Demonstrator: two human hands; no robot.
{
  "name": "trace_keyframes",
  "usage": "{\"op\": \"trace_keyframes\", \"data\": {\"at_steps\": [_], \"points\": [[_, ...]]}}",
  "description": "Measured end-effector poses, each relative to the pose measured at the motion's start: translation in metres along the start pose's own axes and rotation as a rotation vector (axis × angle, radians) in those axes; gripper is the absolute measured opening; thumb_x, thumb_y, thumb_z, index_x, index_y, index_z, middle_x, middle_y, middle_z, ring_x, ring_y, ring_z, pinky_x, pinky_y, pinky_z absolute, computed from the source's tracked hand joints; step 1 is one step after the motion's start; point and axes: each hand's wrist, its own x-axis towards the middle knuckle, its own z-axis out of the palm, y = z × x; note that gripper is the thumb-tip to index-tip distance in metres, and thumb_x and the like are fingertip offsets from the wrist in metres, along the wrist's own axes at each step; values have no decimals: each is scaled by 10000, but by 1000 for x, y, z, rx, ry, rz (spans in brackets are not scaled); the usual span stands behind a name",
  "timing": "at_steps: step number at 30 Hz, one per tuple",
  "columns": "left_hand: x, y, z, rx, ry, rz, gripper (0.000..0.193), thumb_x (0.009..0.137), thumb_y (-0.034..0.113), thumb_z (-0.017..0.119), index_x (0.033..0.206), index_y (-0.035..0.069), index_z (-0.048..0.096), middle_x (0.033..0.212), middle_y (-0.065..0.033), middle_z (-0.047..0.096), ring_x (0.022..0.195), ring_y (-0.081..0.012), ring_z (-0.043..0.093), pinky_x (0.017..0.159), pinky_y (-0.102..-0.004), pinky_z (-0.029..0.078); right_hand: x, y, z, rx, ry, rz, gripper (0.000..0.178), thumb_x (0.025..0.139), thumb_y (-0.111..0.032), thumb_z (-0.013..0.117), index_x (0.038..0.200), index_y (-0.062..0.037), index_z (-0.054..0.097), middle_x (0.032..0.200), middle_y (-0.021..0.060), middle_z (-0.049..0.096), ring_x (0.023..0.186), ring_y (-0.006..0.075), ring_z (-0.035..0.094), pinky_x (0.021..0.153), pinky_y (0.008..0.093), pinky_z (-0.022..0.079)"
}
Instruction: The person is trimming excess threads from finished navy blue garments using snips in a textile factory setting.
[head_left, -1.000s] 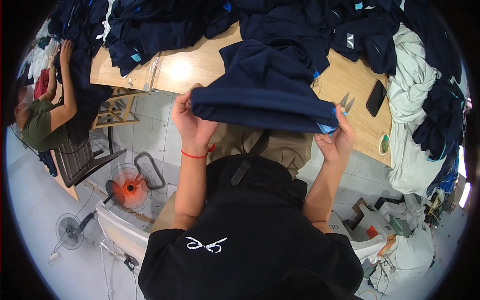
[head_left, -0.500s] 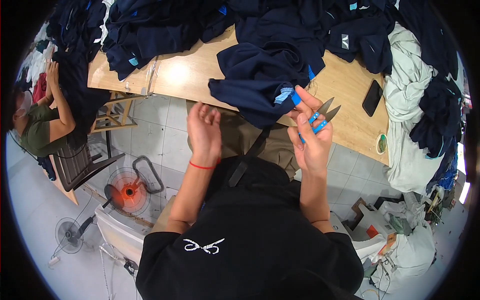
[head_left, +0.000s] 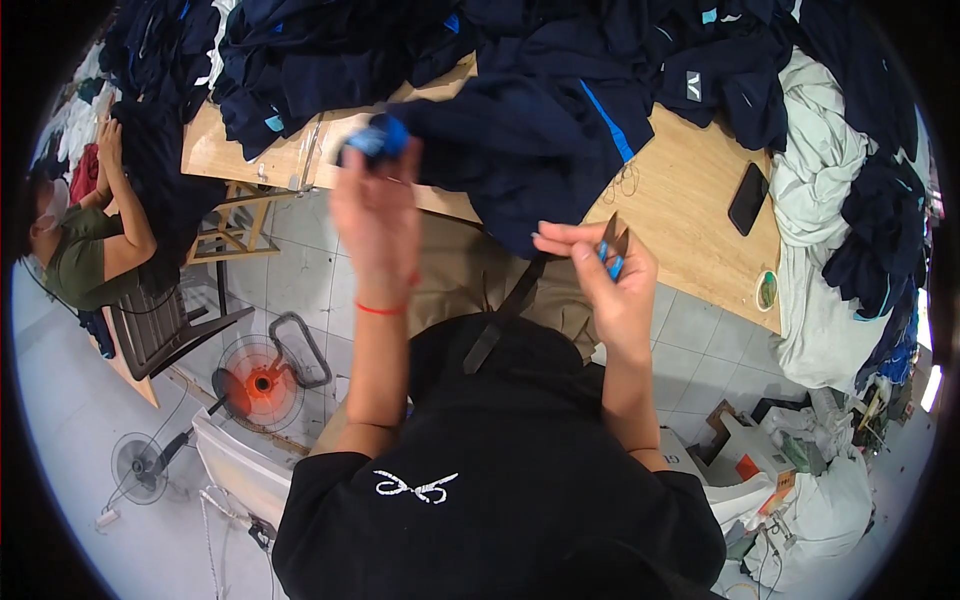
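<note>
A dark navy garment [head_left: 520, 140] with bright blue trim lies across the near part of the wooden table and hangs a little over its front edge. My left hand [head_left: 378, 205], smeared by motion, grips one end of it at a blue-trimmed part, raised at the left. In my right hand [head_left: 625, 285], just in front of the table edge, rests a small pair of scissors [head_left: 612, 252] with blue handles. Their blades point up and away, apart from the garment. The thumb and fingers of that hand close around the handles; the index finger reaches left.
Navy garments [head_left: 330, 70] pile up along the back of the wooden table [head_left: 690, 220]. A black phone [head_left: 747, 198] and a small round dish [head_left: 766, 290] lie at its right, beside pale fabric [head_left: 815, 200]. Another person [head_left: 95, 230] sits far left, near an orange fan [head_left: 262, 384].
My left hand has gone up and left, taking hold of the garment's blue-trimmed end and pulling it that way. My right hand has let go of the cloth; the scissors' blades now point more upward.
</note>
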Motion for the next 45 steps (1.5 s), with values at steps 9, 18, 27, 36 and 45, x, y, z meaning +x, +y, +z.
{"op": "trace_keyframes", "data": {"at_steps": [9,18,27,36,45], "points": [[17,-3,-40,1207,-206,377,530,946,91,820,1446,65,645,1529,-162,580,1388,-242,577,1176,-389,447,14,6,-48,22,399,118,153,1061,-64,655,1187,5,708,996,108,785,555,31,455,506,200,351],[78,-43,14,1689,-643,593,418,881,127,815,1286,135,715,1313,-175,703,1214,-379,646,1066,-495,484,33,8,-20,-49,268,166,126,1053,-56,671,1149,10,718,1041,138,787,539,5,402,499,189,325],[138,21,-44,1107,88,451,330,1079,76,604,1399,0,628,1167,-148,741,1044,-216,709,891,-331,562,19,22,-42,-4,342,183,139,1064,-57,656,1177,6,705,1043,132,783,522,-8,377,482,185,298],[42,-9,-84,1625,-90,434,182,925,40,737,1104,27,706,1072,-192,752,1021,-368,729,915,-414,558,37,79,-29,-806,-22,90,387,874,-149,873,1207,-4,740,1114,177,770,1065,271,745,913,386,573],[129,67,57,1476,-282,979,209,949,-85,617,1108,11,715,938,-179,736,849,-358,741,756,-357,555,111,-107,-64,-837,452,-552,153,959,-25,777,1109,4,786,990,79,764,940,133,676,916,271,513]]}}
